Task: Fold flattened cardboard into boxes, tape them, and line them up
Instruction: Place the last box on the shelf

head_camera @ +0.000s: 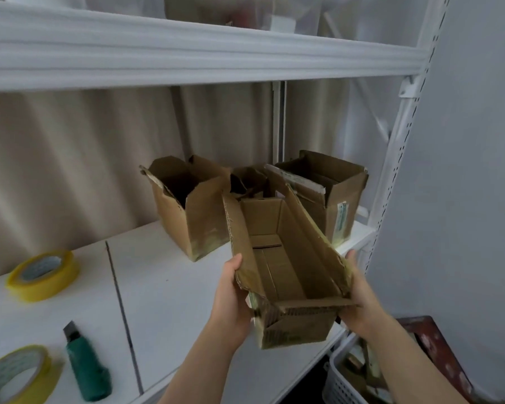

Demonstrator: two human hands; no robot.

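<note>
I hold a long open-topped cardboard box (277, 275) above the white shelf (169, 290), its top flaps spread outward. My left hand (231, 295) grips its left wall near the front corner, thumb over the flap edge. My right hand (359, 293) grips the right wall and flap. Behind it on the shelf stand three folded open boxes: one at the left (187, 205), a smaller one in the middle (248, 182) partly hidden, and one at the right (330, 193).
Two yellow tape rolls (43, 274) (15, 374) and a green box cutter (86, 368) lie on the shelf at the left. A white upright post (394, 176) borders the shelf on the right. A white basket (350, 377) with cardboard scraps sits below right.
</note>
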